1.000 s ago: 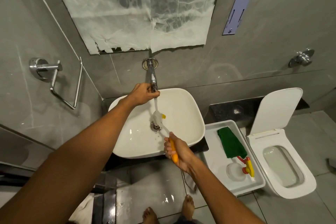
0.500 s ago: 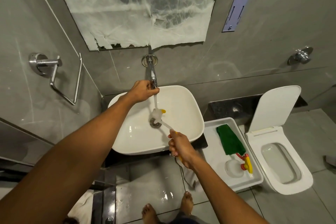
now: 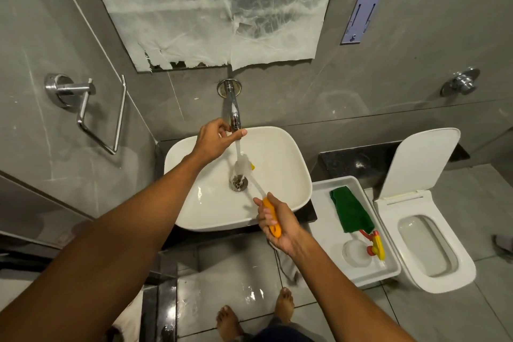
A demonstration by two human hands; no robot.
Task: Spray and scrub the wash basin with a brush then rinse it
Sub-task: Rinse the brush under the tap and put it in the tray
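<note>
A white wash basin (image 3: 280, 164) stands on a dark counter under a chrome wall tap (image 3: 234, 111). Water runs from the tap's tip onto the white bristle head of a brush (image 3: 244, 165), held above the drain (image 3: 238, 183). My right hand (image 3: 277, 223) grips the brush's orange handle at the basin's front rim. My left hand (image 3: 215, 139) is at the tap's tip, fingers pinched around it. A spray bottle (image 3: 361, 248) with a yellow and red trigger lies in the white tray to the right.
The white tray (image 3: 327, 230) beside the basin also holds a green cloth (image 3: 351, 209). An open toilet (image 3: 427, 239) stands at the right. A chrome towel ring (image 3: 91, 111) hangs on the left wall. The floor below is wet, and my bare feet (image 3: 283, 304) stand on it.
The right hand's grip has turned, so more of the orange handle shows. The brush head stays under the running water above the drain. The left hand remains at the tap's tip.
</note>
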